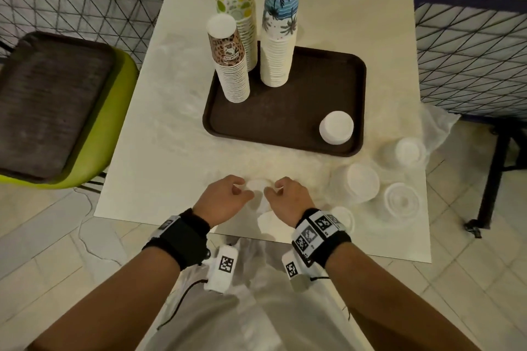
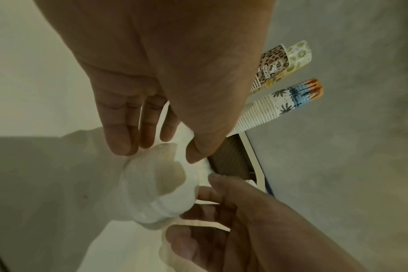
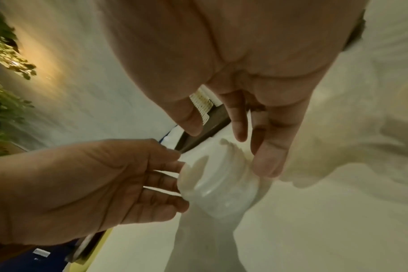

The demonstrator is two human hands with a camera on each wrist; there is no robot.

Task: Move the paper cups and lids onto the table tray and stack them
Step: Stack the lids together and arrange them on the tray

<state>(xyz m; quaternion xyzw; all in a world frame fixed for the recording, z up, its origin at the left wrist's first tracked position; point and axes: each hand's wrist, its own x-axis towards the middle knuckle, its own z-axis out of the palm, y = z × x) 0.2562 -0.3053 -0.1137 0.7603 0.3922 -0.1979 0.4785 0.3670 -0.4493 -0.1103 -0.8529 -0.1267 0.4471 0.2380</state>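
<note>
A clear lid stack [image 1: 258, 188] is held between the curled fingers of left hand [image 1: 221, 201] and right hand [image 1: 288, 199], on the table [image 1: 171, 122] at 6 o'clock of the tray [image 1: 285, 111]

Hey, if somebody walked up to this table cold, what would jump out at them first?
Three tall stacks of patterned paper cups stand at the far end of the brown tray. Near the table's front edge, the left hand and right hand touch a stack of white lids from either side.
</note>
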